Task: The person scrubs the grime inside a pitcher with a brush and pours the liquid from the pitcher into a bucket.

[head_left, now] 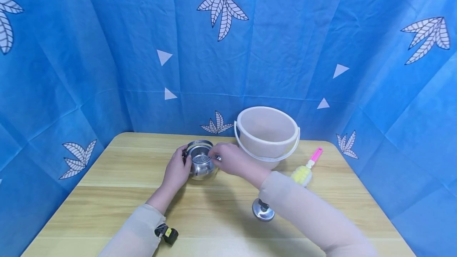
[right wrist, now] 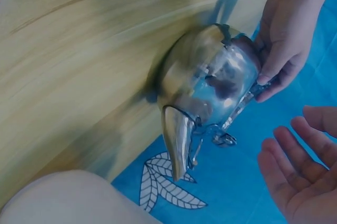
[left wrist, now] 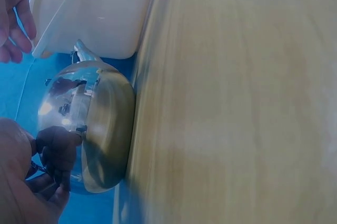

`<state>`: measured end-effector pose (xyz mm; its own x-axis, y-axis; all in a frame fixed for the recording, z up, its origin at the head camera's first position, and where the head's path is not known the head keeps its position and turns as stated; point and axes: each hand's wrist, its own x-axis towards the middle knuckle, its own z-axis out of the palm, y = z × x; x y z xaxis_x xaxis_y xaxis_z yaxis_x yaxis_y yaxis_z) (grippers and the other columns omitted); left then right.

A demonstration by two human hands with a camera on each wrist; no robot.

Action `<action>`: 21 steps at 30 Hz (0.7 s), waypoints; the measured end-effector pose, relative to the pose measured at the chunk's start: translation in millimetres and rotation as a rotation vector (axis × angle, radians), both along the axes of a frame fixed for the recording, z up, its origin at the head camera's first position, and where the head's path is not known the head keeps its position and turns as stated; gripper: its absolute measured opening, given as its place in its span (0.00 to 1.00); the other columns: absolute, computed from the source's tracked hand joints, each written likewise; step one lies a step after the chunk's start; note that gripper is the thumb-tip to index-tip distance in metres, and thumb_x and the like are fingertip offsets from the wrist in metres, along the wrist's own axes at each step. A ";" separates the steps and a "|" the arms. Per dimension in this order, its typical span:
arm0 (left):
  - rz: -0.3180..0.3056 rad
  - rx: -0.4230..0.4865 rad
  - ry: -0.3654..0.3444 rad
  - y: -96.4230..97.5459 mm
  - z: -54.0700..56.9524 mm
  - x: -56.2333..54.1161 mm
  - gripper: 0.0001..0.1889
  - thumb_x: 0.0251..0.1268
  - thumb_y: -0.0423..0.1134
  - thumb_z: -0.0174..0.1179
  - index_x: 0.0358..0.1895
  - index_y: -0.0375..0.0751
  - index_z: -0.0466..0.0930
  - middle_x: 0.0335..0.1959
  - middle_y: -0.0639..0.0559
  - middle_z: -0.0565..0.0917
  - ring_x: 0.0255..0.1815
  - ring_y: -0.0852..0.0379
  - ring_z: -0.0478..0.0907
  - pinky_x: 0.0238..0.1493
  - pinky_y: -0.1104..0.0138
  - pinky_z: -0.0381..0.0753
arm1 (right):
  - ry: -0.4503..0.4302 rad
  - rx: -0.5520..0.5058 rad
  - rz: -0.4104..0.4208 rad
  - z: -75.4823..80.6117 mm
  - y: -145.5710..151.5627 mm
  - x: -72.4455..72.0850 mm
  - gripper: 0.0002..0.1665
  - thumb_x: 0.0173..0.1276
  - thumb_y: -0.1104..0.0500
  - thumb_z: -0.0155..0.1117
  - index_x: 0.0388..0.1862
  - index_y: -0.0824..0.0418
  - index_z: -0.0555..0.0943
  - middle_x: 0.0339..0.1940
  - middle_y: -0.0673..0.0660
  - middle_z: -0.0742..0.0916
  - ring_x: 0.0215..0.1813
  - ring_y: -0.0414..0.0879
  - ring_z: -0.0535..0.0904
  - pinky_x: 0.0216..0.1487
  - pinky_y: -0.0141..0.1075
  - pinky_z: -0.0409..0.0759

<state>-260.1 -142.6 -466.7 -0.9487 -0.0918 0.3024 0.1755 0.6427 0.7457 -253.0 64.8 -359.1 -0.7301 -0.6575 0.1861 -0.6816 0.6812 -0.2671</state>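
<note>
Silver metal teapot, round-bodied and shiny [head_left: 201, 172], is sitting on the pale wooden table [head_left: 107, 181] toward its far side, just left of the white plastic bucket with a swing handle [head_left: 258, 146]. Its mouth is facing up and showing a perforated metal strainer [head_left: 201, 159] within, while its tapered silver spout [right wrist: 178, 142] is pointing toward the bucket side. The step in hand seems to be steadying the pot with 1 hand while the other is working about its mouth; a next move there would probably be calling for a firm hold on the pot and a careful fingertip approach. The left hand [head_left: 177, 167] is grasping the teapot at its left side, thumb near the rim and fingers curling around the handle area; the exact contact is partly hiding behind the hand. The right hand [head_left: 228, 160] is hovering beside the spout side of the rim; both wrist views are showing it empty, released, its fingers loosely extending and standing apart from the metal. Nearer the person, a round shiny metal lid [head_left: 262, 214] is lying on the table by the right sleeve, and a pink-handled brush with a yellow-and-white fluffy head [head_left: 303, 173] is lying right of the bucket, partly hiding behind that sleeve.
</note>
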 end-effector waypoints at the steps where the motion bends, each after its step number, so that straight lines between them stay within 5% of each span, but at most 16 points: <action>1: -0.001 0.000 -0.002 -0.1 0.2 0.1 0.26 0.76 0.39 0.50 0.72 0.30 0.62 0.66 0.29 0.72 0.66 0.33 0.71 0.67 0.44 0.70 | -0.010 0.000 -0.005 -0.6 -1.5 -0.5 0.12 0.69 0.59 0.68 0.50 0.59 0.87 0.48 0.53 0.89 0.53 0.46 0.84 0.57 0.35 0.81; 21: 0.007 -0.009 -0.034 1.4 3.7 2.3 0.26 0.78 0.39 0.50 0.73 0.32 0.61 0.69 0.30 0.70 0.68 0.34 0.69 0.68 0.45 0.69 | -0.021 -0.024 -0.038 -20.9 -23.8 -15.2 0.14 0.71 0.58 0.65 0.52 0.61 0.86 0.51 0.53 0.88 0.56 0.47 0.82 0.62 0.37 0.78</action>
